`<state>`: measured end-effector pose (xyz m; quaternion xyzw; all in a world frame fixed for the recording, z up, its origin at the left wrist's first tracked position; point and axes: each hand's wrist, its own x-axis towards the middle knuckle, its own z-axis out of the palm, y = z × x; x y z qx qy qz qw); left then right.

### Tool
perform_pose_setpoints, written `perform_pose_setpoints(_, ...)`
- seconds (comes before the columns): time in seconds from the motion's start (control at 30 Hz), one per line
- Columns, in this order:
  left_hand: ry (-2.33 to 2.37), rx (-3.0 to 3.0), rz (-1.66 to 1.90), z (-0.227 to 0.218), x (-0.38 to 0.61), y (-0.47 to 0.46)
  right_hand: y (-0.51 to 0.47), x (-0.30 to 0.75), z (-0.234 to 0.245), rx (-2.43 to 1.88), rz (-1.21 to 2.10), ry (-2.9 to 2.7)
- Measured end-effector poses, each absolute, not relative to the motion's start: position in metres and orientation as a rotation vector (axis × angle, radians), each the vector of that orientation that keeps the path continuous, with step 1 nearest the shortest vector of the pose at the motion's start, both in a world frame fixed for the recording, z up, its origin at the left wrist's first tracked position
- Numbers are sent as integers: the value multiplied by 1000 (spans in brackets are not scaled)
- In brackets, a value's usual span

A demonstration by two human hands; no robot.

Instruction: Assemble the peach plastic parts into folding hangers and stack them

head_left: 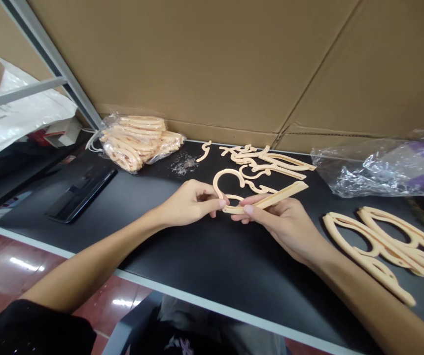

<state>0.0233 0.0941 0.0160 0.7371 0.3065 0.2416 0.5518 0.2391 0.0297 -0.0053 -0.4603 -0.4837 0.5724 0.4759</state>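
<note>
My left hand [197,203] pinches the lower end of a cream plastic hanger hook [229,172], whose curve stands up and opens to the right. My right hand [276,217] grips a straight cream hanger arm [282,195] that slants up to the right. Hook and arm meet between the two hands, just above the black tabletop; the fingers partly cover the joint. Close behind lie a loose hook [255,172] and a pile of hanger pieces [271,160]. Folded hangers [372,241] rest beside my right forearm.
A clear bag of hanger parts [141,140] sits at the back left, near small scraps [184,164]. A dark phone-like slab [82,195] lies at left. Crumpled clear plastic [371,165] is at right. Cardboard [204,64] walls the back; a metal post [54,59] rises at left.
</note>
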Motion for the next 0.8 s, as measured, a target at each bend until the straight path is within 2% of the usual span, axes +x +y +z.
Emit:
perform_pose_setpoints(0.43,708,1557,568,21,22,96,26,241,0,-1130,1336,-1181)
perform_pose_setpoints(0.8,712,1425,540,23,21,101,21,241,8,-1216,1491,-1176)
